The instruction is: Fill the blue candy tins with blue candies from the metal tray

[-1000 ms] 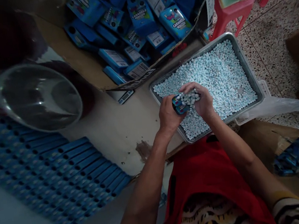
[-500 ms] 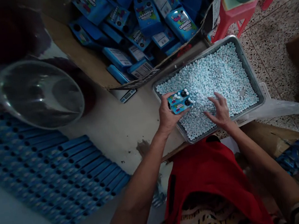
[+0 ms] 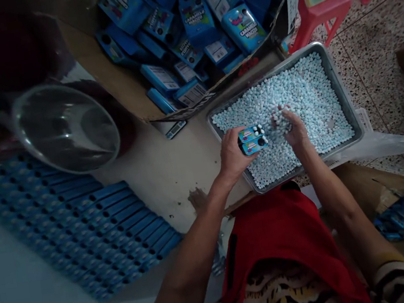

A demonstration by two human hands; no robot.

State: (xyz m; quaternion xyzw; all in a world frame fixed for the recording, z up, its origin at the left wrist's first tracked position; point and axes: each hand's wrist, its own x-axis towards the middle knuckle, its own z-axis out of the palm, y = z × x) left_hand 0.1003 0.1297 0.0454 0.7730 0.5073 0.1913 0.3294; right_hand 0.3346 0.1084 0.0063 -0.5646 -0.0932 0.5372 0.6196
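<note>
**Two boxes [image 3: 252,140] in your left hand [image 3: 232,151], pellets [image 3: 312,87] in your right hand [image 3: 296,131]**

You have the boxes side by side over the left end of the tray [image 3: 342,86], your left fingers closed round them; a few pellets sit on their right-hand ends. Their lettering is too small to read. Your right hand is blurred but curled round a clump of pellets, just right of the pair and apart from it.

Above the tray, the carton [image 3: 116,95] holds loose boxes [image 3: 245,29] — the nearest clear front reads "CARAMELO MACIZO". A white label [image 3: 293,5] on the carton's right side is illegible.

The carton's edge runs close along the tray's far rim, and your apron [image 3: 283,235] is just beside the near one. Leftward you have more room: a stretch of table [image 3: 175,175] lies between the tray and the stacked boxes [image 3: 122,221], with a bowl [image 3: 42,128] behind those.
</note>
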